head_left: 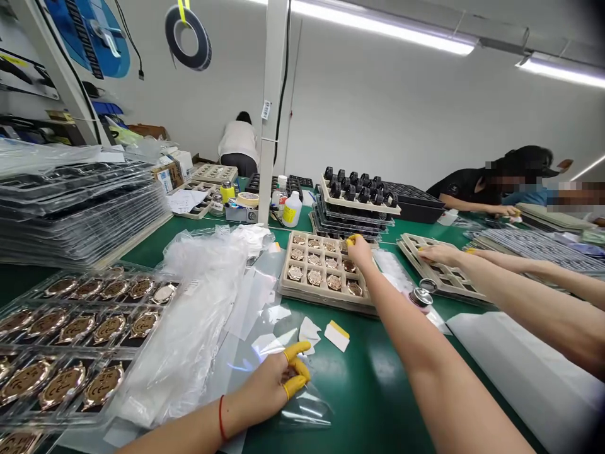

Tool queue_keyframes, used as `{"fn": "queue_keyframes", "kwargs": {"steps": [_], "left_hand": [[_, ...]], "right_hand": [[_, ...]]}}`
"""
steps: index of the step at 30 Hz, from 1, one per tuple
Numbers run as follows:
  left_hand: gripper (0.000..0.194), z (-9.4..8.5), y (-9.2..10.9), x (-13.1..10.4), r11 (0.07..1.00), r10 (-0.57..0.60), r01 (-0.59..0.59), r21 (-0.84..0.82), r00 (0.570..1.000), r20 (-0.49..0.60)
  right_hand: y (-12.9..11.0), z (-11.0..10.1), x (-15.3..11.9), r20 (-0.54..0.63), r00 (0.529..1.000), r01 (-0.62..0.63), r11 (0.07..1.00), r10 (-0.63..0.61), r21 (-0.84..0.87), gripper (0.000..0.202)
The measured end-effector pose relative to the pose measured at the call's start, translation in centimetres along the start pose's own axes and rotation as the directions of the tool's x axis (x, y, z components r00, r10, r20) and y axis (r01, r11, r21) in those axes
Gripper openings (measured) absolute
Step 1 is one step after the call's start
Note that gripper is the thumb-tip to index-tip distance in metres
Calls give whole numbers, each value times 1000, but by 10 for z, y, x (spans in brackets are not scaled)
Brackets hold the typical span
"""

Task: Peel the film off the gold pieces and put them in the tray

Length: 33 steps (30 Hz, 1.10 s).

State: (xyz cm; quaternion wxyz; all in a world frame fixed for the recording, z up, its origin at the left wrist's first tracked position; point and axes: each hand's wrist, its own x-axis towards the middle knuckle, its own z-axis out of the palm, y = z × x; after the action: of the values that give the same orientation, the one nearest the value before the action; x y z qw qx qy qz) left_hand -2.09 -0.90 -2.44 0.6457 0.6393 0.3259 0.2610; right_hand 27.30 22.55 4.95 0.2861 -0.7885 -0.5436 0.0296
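My right hand (360, 251), with yellow finger cots, reaches to the far right of a beige compartment tray (302, 294). Its fingertips close on a rose-gold watch case (345, 247) there; my hand partly hides it. Several more watch cases (314, 277) sit in the tray's compartments. Lower down, my left hand (271, 386) hovers over clear plastic film (307, 410) on the green table. Its yellow-capped thumb and fingers curl together in a pinch, and what lies between them is too small to name. Torn white paper (309, 331) and a white-and-yellow sticker (337, 335) lie just beyond.
At left are clear trays of watch cases (78, 330), a plastic bag (189, 315) and a tall tray stack (85, 214). Another person's hand (439, 254) touches a second beige tray (466, 285) at right. Black watches (362, 186) and a white bottle (292, 210) stand behind.
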Motion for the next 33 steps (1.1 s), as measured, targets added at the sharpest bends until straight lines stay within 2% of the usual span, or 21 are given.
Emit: {"fn": "queue_keyframes", "kwargs": {"steps": [5,8,10,13,16,19,21,23,24,25,26,28,29,30,31,33], "left_hand": [[51,-6,0,1,996,35,-35,84,999,4],[48,-7,-4,3,998,25,-24,61,1000,0],[44,-7,-5,4,999,7,-7,52,1000,-9],[45,-6,-5,5,1000,-2,2,14,999,-34],[49,-6,-3,6,999,6,-10,-49,997,-81],[47,-7,0,7,992,30,-46,-116,990,-140],[47,-8,2,7,982,67,-96,-165,982,-177],[47,-9,6,7,971,102,-142,-192,973,-205],[49,-9,8,7,968,109,-152,-201,971,-211],[53,-8,10,7,965,107,-151,-213,973,-207],[60,-8,13,6,962,102,-146,-232,977,-190],[68,-6,17,5,956,107,-136,-259,986,-125],[67,-5,19,4,957,115,-135,-256,989,-90],[63,-5,20,3,961,120,-132,-243,991,-64],[59,-5,21,3,966,114,-125,-225,992,-59],[54,-6,20,4,976,80,-97,-197,992,-93]], "right_hand": [[4,21,11,49,994,101,987,-96,-125,26],[-3,32,15,110,983,162,979,-149,-121,23],[-8,38,17,140,980,155,983,-140,-102,20],[-11,37,15,132,983,131,991,-124,-40,19],[-17,28,1,85,983,159,984,-166,81,17],[-27,15,-33,7,976,209,950,-217,233,22],[-33,7,-70,-31,971,234,912,-238,335,31],[-37,1,-118,64,960,206,842,-273,498,41],[-38,-1,-145,220,922,105,751,-319,652,45],[-38,-3,-171,383,844,-45,661,-376,749,48],[-37,-5,-194,494,771,-184,602,-401,777,48],[-36,-7,-231,635,628,-361,555,-450,750,46],[-34,-8,-242,669,577,-395,556,-470,731,44],[-32,-8,-248,679,554,-395,565,-482,724,41],[-28,-7,-250,665,571,-357,584,-481,729,37],[-19,-3,-245,554,694,-135,674,-459,727,27]]}}
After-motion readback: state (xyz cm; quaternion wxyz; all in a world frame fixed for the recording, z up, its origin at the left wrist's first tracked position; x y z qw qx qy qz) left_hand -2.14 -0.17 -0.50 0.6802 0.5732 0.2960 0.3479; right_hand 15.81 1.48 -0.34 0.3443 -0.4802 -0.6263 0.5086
